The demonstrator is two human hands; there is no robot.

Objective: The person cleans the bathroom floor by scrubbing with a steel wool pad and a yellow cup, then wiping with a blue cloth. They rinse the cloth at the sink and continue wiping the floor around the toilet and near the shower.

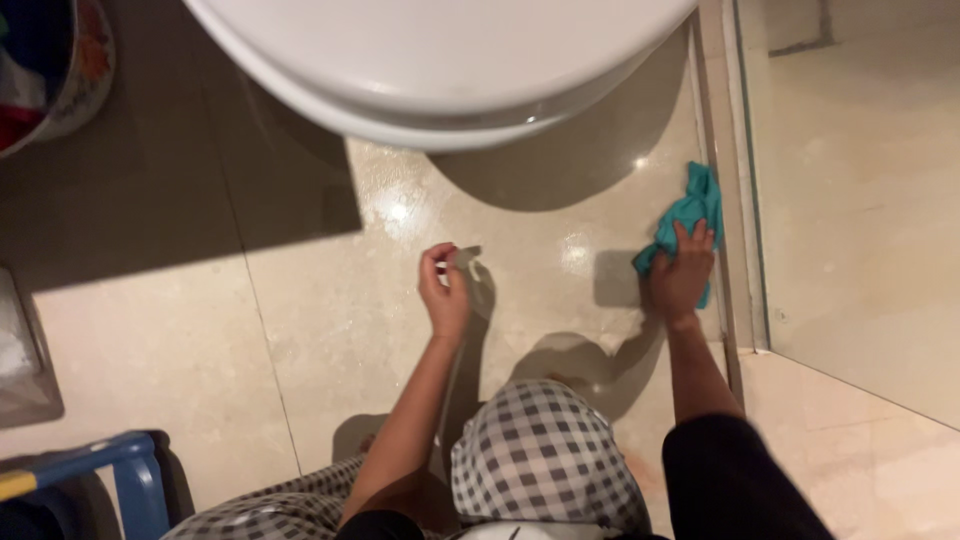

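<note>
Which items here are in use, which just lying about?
In use: teal cloth under right hand on the floor tile; small clear item pinched in left hand.
Lying about: toilet bowl, blue frame, patterned basket.

Single head-worn view, looking almost straight down at bathroom floor (pixel 330 330). Camera sits above crouching person's checked knees (pixel 540 455), close range, arms reaching forward into frame. Toilet bowl (pixel 440 60) cuts top edge, shower threshold (pixel 735 200) runs down right side. No second view, nothing shared.
</note>
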